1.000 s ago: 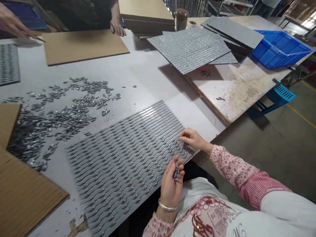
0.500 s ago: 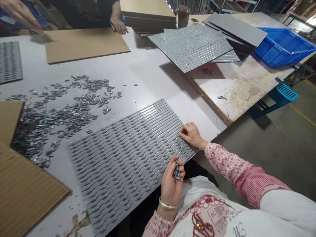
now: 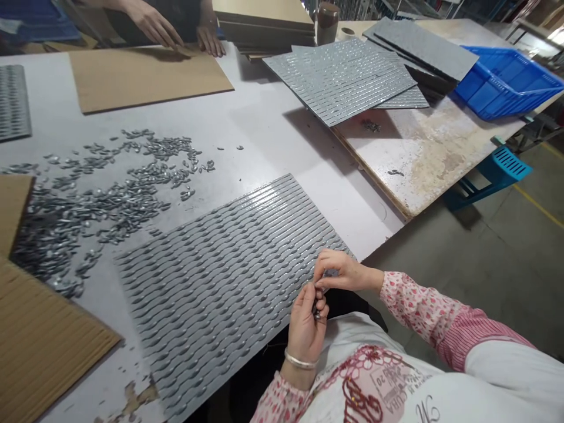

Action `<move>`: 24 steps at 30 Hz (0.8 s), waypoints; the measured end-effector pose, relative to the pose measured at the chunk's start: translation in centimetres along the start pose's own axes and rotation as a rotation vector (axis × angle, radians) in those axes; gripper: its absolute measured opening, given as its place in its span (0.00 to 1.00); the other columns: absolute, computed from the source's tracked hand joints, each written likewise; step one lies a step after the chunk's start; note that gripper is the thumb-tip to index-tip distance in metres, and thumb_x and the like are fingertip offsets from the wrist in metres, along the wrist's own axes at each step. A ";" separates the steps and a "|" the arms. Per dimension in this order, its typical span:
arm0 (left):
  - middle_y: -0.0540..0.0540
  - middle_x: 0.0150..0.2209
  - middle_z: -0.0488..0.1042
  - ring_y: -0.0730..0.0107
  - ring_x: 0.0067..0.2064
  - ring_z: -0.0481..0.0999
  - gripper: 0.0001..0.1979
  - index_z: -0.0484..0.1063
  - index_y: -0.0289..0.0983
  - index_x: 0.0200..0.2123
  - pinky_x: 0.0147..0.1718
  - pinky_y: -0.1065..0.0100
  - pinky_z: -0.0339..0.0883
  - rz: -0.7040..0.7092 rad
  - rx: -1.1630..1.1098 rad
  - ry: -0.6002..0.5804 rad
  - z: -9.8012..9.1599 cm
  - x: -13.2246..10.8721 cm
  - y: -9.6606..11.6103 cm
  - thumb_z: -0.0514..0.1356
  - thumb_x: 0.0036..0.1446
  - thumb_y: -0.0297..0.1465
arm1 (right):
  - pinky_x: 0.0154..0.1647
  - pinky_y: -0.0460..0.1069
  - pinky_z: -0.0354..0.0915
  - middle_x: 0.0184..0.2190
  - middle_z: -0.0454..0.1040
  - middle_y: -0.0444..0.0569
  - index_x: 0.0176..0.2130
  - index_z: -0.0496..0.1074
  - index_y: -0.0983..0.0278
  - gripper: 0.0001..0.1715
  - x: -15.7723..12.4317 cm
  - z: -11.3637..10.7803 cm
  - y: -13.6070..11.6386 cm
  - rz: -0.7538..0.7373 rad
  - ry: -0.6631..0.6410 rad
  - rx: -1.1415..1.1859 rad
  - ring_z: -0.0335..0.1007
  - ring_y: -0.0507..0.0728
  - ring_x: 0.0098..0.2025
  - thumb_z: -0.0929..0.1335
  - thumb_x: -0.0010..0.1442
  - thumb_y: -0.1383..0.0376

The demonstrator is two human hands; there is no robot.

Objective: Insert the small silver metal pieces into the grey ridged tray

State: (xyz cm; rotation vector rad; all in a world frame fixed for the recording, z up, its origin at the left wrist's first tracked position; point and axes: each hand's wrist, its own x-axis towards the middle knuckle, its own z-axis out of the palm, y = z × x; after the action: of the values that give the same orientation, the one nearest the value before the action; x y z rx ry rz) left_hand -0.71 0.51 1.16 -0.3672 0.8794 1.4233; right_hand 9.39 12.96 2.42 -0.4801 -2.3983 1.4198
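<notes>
Glossy oval pieces (image 3: 103, 205) lie at ten o'clock of the wavy-ridged panel (image 3: 211, 299). Left hand (image 3: 307, 326) curls round some; right hand (image 3: 342, 272), at its one o'clock, pinches, contents unclear.

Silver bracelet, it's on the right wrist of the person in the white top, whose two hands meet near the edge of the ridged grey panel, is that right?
Not quite: the head view shows the silver bracelet on the left wrist, not the right. The rest holds: the left hand and the right hand meet near the edge of the ridged grey panel.
</notes>
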 end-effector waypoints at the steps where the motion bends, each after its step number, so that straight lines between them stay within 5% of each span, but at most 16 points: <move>1: 0.49 0.27 0.69 0.82 0.24 0.65 0.10 0.72 0.32 0.34 0.19 0.80 0.61 -0.005 0.011 0.007 0.0 -0.1 0.1 0.65 0.49 0.31 | 0.45 0.51 0.60 0.31 0.71 0.47 0.32 0.69 0.64 0.10 0.1 -0.2 0.4 0.023 0.042 -0.020 0.65 0.54 0.37 0.66 0.62 0.60; 4: 0.42 0.35 0.73 0.76 0.30 0.71 0.12 0.72 0.32 0.42 0.26 0.76 0.68 -0.027 0.052 0.023 0.0 -0.3 0.3 0.61 0.51 0.26 | 0.45 0.51 0.59 0.31 0.71 0.46 0.31 0.69 0.64 0.07 0.4 -1.6 2.7 0.176 0.296 -0.163 0.64 0.55 0.37 0.66 0.60 0.63; 7: 0.44 0.32 0.73 0.78 0.27 0.70 0.10 0.71 0.33 0.40 0.23 0.78 0.66 -0.032 0.056 0.019 -0.2 -0.4 0.4 0.60 0.51 0.24 | 0.44 0.51 0.57 0.30 0.71 0.46 0.29 0.70 0.64 0.05 0.6 -3.2 5.5 0.323 0.458 -0.364 0.62 0.55 0.37 0.69 0.57 0.66; 12: 0.44 0.32 0.73 0.77 0.28 0.71 0.05 0.71 0.33 0.33 0.23 0.77 0.67 -0.057 0.024 0.034 -0.3 -0.4 0.2 0.60 0.51 0.23 | 0.43 0.51 0.55 0.30 0.70 0.46 0.30 0.71 0.63 0.05 0.6 -3.7 7.9 0.435 0.408 -0.525 0.60 0.56 0.37 0.69 0.57 0.65; 24: 0.46 0.32 0.71 0.78 0.30 0.70 0.08 0.73 0.33 0.34 0.27 0.78 0.67 -0.031 0.035 -0.008 -0.5 -0.2 -0.2 0.65 0.47 0.24 | 0.44 0.51 0.56 0.31 0.69 0.47 0.30 0.71 0.62 0.05 0.6 -2.7 8.3 0.457 0.515 -0.587 0.60 0.57 0.39 0.69 0.56 0.63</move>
State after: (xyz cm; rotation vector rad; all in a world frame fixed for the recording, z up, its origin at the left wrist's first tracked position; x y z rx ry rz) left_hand -0.62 -0.01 0.88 -0.3470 0.8877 1.3784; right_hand 11.10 19.06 -3.61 -1.4132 -2.2971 0.5648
